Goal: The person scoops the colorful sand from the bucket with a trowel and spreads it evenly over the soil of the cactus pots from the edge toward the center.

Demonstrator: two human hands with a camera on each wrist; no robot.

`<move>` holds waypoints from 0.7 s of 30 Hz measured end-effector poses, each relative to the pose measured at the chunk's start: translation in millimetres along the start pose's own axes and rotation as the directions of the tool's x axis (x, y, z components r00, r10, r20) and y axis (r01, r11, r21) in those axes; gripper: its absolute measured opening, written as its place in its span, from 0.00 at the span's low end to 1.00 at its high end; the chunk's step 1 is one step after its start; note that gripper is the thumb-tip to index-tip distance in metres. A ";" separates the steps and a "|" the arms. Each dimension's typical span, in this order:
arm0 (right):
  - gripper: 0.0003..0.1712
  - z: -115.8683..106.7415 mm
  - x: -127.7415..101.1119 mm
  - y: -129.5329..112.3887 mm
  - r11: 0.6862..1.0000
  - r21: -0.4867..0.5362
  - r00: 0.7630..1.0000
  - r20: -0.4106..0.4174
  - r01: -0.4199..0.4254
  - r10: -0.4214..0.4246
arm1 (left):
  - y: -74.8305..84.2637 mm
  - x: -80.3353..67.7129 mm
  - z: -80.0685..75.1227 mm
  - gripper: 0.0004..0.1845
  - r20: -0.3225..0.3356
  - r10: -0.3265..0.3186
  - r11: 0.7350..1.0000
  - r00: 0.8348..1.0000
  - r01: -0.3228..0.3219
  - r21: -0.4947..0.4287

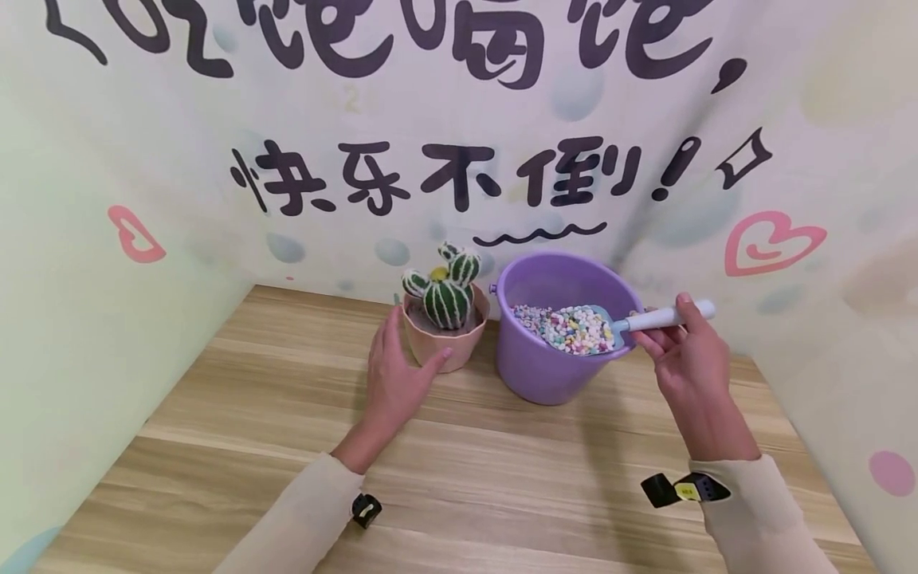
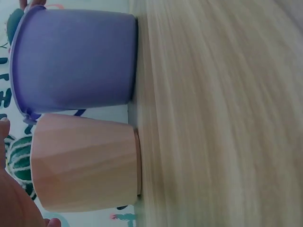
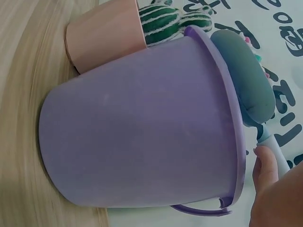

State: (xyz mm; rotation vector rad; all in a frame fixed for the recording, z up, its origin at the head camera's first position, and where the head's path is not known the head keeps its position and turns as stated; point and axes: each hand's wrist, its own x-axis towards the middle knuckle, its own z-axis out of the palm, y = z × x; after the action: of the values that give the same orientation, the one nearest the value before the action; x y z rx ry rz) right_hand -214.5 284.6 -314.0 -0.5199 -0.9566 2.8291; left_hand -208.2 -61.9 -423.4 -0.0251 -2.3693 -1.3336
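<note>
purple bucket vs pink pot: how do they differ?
The purple bucket is taller and wider than the pink pot. The bucket has smooth round walls and a handle; the pot's walls are faceted, with no handle. The bucket holds coloured pebbles, with a scoop held by the right hand; the pot holds a cactus and is touched by the left hand. Both stand upright, side by side on the wooden table.

Scene is evenly, brightly lit from above; soft shadows are cast on the counter (image 1: 459, 446) beneath the purple bucket (image 1: 552, 335). No glare is seen. Head view is bowed at edges. Wrist views are softened, counter grain is smeared by blur.
</note>
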 end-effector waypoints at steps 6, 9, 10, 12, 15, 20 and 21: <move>0.21 -4.1 -6.7 3.8 1.000 0.019 1.000 0.028 0.013 -0.013 | -9.0 7.5 4.1 0.58 0.044 -0.053 0.999 0.998 0.053 -0.005; 0.23 -5.8 -10.4 5.5 0.999 0.034 0.999 0.042 0.015 -0.016 | -12.8 11.7 6.6 0.60 0.056 -0.070 0.997 0.996 0.071 -0.018; 0.23 -6.2 -11.7 6.2 0.999 0.040 0.999 0.048 0.015 -0.017 | -14.1 13.1 7.5 0.61 0.060 -0.077 0.997 0.995 0.078 -0.021; 0.23 -6.8 -14.1 7.4 0.998 0.052 0.998 0.059 0.018 -0.021 | -16.5 15.5 9.6 0.63 0.071 -0.089 0.996 0.994 0.090 -0.018; 0.22 -7.4 -17.0 9.7 0.998 0.057 0.997 0.066 0.027 -0.031 | -19.9 19.3 13.6 0.65 0.079 -0.099 0.995 0.992 0.101 -0.013; 0.17 -7.5 -21.4 13.5 0.997 0.080 0.997 0.071 0.024 -0.030 | -22.6 25.9 19.9 0.67 0.080 -0.084 0.996 0.993 0.087 -0.033; 0.16 -7.6 -22.2 14.2 0.996 0.088 0.997 0.071 0.019 -0.026 | -22.9 27.0 21.0 0.67 0.080 -0.084 0.995 0.993 0.087 -0.039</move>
State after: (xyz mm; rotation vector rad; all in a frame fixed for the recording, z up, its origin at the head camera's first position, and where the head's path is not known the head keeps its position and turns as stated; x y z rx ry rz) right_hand -191.0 273.0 -321.9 -0.3972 -0.8408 2.8716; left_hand -245.2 -62.1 -441.6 0.0120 -2.4319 -1.4476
